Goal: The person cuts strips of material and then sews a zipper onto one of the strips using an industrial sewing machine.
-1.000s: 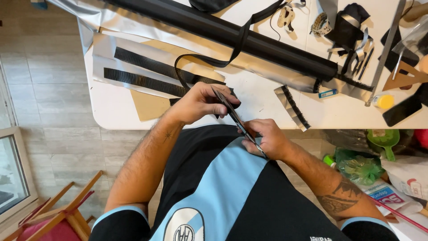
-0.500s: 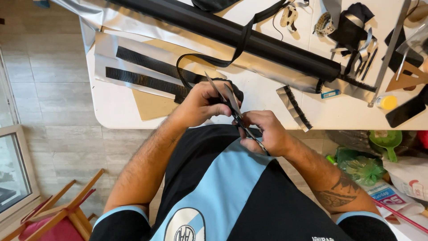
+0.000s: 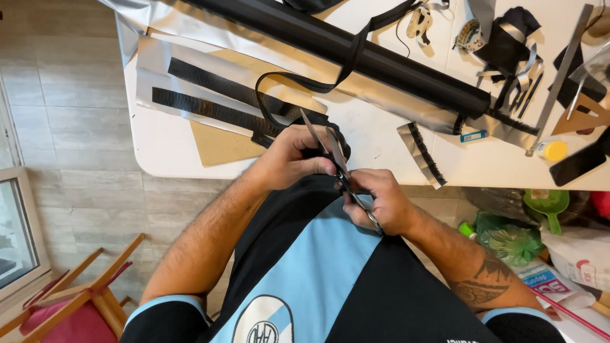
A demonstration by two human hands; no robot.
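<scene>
Right hand [image 3: 381,203] closes its grip on the scissors [image 3: 337,166]; left hand [image 3: 289,159] pinches the black strap [image 3: 318,86]. Best keep strap taut, blades square.

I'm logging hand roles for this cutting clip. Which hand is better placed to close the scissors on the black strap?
Right, most likely. The right hand grips the scissors at the handle end, with the blades open and pointing toward the table. The left hand pinches the black strap beside the blades, steadying it.

scissors [image 3: 337,166] handles buried in both hands, black roll [image 3: 356,54] cut off at top edge
</scene>
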